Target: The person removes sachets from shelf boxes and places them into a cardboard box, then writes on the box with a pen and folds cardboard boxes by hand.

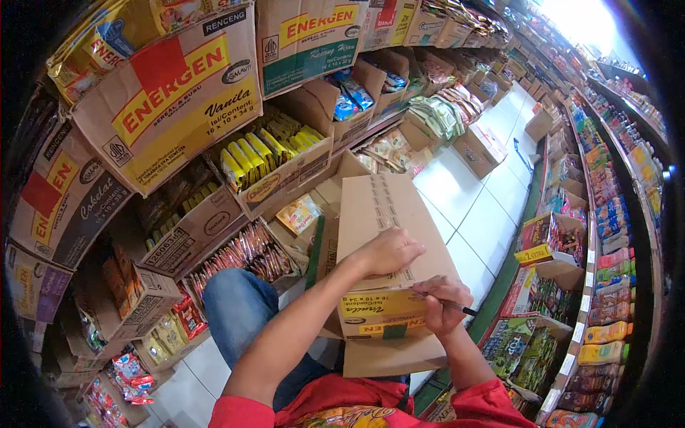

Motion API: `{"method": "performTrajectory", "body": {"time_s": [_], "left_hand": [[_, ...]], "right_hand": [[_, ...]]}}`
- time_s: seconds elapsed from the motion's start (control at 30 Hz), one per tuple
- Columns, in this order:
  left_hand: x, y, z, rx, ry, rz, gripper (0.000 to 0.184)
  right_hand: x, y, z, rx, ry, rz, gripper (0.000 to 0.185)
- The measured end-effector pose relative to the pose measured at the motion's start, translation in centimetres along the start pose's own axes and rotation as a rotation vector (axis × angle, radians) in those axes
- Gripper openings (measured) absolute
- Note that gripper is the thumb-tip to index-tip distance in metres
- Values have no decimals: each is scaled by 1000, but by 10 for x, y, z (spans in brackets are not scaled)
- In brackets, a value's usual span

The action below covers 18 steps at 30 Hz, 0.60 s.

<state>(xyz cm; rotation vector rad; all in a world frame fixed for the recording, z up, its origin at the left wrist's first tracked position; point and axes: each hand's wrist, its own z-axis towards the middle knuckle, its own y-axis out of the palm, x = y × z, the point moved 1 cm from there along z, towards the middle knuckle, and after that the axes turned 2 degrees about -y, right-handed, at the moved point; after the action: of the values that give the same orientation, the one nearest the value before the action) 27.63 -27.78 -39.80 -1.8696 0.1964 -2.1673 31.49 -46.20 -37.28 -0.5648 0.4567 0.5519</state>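
An Energen Vanila carton (385, 310) stands in front of me between my legs, its brown cardboard top facing up and one flap spread out toward me. My left hand (389, 251), fingers curled into a fist, presses on the carton's top. At the carton's near top edge, my right hand (446, 303) grips a slim tool (469, 311) with a black end. Most of the tool is hidden by the fingers, so I cannot tell whether it is a cutter or a pen. A strip of green tape (394, 332) sticks to the printed side.
Shelves on the left hold Energen cartons (178, 100) and open boxes of yellow sachets (264, 153). Bottles and pouches (603, 334) line the right shelf. White floor tiles (492, 221) run between, with an open carton (479, 150) farther up the aisle.
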Motion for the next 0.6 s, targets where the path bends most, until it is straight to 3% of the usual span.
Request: {"method": "performTrajectory", "body": {"time_s": [0.2, 0.27, 0.37, 0.5, 0.6], "left_hand": [[-1, 1, 2, 36, 30, 29, 48], [4, 0, 2, 49, 55, 56, 48], [3, -4, 1, 57, 71, 100, 45], [-4, -6, -2, 9, -6, 8, 44], [-3, -6, -3, 21, -3, -8, 44]], "right_hand": [[-5, 9, 13, -158, -176, -119, 12], [-6, 25, 12, -341, -306, -3, 9], [-10, 43, 2, -430, -244, 63, 21], [-8, 38, 0, -392, -220, 102, 20], [-7, 19, -2, -261, -207, 31, 7]]}}
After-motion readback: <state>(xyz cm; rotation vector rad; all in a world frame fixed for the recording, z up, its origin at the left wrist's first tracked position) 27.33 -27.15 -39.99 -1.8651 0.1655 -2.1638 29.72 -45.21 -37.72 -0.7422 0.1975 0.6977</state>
